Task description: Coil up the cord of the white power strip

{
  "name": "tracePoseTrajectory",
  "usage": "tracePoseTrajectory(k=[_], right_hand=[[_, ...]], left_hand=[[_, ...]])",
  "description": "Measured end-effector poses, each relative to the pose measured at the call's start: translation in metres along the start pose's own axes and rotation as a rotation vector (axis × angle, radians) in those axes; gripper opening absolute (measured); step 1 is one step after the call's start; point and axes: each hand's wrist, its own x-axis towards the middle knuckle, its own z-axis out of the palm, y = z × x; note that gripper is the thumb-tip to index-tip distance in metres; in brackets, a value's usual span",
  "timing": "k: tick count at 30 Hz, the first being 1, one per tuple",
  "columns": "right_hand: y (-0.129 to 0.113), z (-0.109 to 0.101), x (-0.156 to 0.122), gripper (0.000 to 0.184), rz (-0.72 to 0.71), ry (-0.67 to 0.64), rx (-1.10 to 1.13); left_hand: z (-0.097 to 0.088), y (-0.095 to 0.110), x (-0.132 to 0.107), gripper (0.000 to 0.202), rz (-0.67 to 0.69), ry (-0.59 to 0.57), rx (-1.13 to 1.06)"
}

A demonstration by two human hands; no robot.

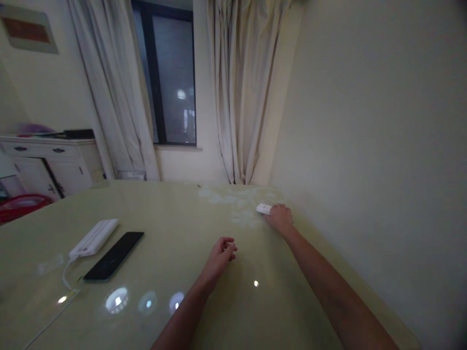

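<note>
Two bare hands are out on the table [175, 204]: the right hand [280, 218] lies at the far side near the wall, fingertips touching a small white gadget [263, 209] that rests flat on the top, though I cannot tell whether they grip it. The left hand [221, 253] sits nearer, loosely curled and empty. I judge the reach made, the lift not yet done; a phone [114, 255] and a white charger [94, 237] lie well apart

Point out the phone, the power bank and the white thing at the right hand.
phone [114, 255]: head view, screen middle.
power bank [95, 236]: head view, top middle.
white thing [263, 209]: head view, bare left end.
</note>
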Motion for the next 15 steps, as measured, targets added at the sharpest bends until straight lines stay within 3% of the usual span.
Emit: tracePoseTrajectory(k=[3,5,8,11,15], right_hand=[[-0.045,-0.008,-0.034,0.039,-0.163,0.214,0.156],[-0.077,0.000,-0.066,0.035,-0.340,0.188,0.329],[-0.111,0.020,-0.108,0.027,-0.431,0.061,0.447],[-0.118,0.029,-0.123,0.030,-0.354,-0.028,0.403],[-0.103,0.028,-0.113,0.036,-0.231,0.009,0.439]], left_hand=[[-0.001,0.002,-0.001,0.027,0.053,-0.022,-0.026],[-0.003,0.003,-0.001,0.023,0.135,-0.019,0.022],[-0.009,0.003,0.000,0.008,0.258,0.023,0.293],[-0.015,0.002,0.002,0.012,0.329,0.030,0.581],[-0.017,-0.002,0.000,0.019,0.480,0.040,0.837]])
